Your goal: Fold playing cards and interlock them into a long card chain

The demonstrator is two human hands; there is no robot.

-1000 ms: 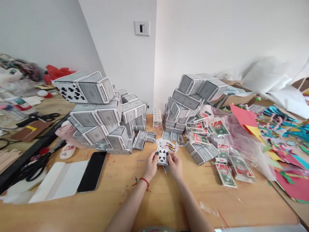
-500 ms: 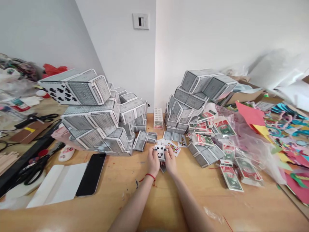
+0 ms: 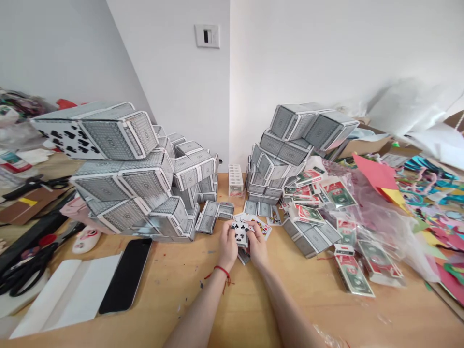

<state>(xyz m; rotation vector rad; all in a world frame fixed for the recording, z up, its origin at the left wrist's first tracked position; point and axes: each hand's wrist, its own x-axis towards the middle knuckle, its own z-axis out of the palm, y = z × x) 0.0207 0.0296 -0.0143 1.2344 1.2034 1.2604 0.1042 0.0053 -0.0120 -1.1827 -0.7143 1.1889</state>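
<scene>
My left hand point(image 3: 226, 245) and my right hand point(image 3: 257, 245) meet at the middle of the wooden table point(image 3: 181, 290), fingers pinched on the two sides of a clubs playing card point(image 3: 239, 233) held face up. A red string is tied round my left wrist. More loose face-up cards point(image 3: 264, 226) lie on the table just beyond my fingers. A tall heap of boxes folded from grey-backed cards point(image 3: 126, 169) stands to the left. A second such heap point(image 3: 290, 145) rises to the right.
A black phone point(image 3: 126, 275) and white sheets point(image 3: 65, 295) lie front left, with black scissors point(image 3: 25, 266) beyond them. Red-and-green card packs point(image 3: 353, 273) and clear plastic spread to the right. Coloured paper scraps point(image 3: 435, 217) cover the far right.
Both hands have moved a little away from me across the table with the clubs card still between them. The camera has leaned forward and turned slightly right.
</scene>
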